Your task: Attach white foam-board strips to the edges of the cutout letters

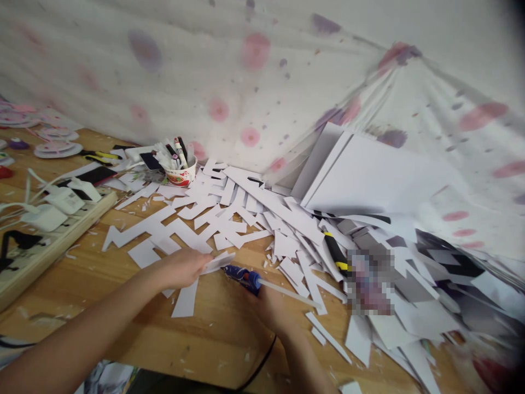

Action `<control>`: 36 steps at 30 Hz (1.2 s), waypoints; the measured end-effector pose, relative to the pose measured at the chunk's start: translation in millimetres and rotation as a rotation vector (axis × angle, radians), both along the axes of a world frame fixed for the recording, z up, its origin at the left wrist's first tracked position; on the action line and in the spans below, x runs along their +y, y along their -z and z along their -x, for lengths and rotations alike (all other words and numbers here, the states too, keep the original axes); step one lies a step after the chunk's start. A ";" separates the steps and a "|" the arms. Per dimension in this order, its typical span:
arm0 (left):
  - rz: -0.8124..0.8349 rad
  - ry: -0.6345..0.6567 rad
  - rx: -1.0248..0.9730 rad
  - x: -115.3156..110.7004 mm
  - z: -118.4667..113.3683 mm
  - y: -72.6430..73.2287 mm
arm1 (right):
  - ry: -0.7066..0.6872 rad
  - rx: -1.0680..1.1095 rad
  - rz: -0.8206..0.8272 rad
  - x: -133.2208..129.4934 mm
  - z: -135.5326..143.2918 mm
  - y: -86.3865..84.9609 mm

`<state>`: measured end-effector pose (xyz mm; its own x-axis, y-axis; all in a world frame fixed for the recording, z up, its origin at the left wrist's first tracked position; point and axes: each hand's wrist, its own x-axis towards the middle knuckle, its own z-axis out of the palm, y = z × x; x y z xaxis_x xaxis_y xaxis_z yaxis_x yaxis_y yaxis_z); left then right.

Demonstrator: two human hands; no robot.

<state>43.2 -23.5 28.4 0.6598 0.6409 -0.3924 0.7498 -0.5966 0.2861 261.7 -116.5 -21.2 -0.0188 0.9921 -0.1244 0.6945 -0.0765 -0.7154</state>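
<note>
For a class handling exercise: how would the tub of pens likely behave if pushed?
The tub could tip fairly easily, since its pens rise well above the rim. Being round, it might roll once over. Paper scraps beside it may slide along too.

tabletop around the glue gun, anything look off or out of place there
Mostly it's untidy: cut white paper pieces lie in a loose, overlapping jumble, with tiny scraps strewn over the wooden tabletop. A black-and-yellow tool lies among them at an angle. I see no obvious spill.

No text or label can be read.
</note>
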 end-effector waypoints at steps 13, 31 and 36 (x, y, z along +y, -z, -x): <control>0.002 0.008 0.036 -1.1 -1.9 -3.5 | 0.089 0.021 0.018 -2.0 -5.5 -0.7; -0.021 0.012 0.037 0.5 -2.3 -0.3 | 0.114 0.019 0.017 -3.4 -12.1 6.5; -0.029 0.017 0.048 -1.0 -3.2 -3.3 | 0.088 0.025 -0.027 -4.2 -12.0 9.4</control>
<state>46.5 -24.5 31.7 0.6517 0.6412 -0.4052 0.7517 -0.6172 0.2324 273.7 -120.8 -30.5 0.0660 0.9930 -0.0980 0.6678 -0.1169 -0.7351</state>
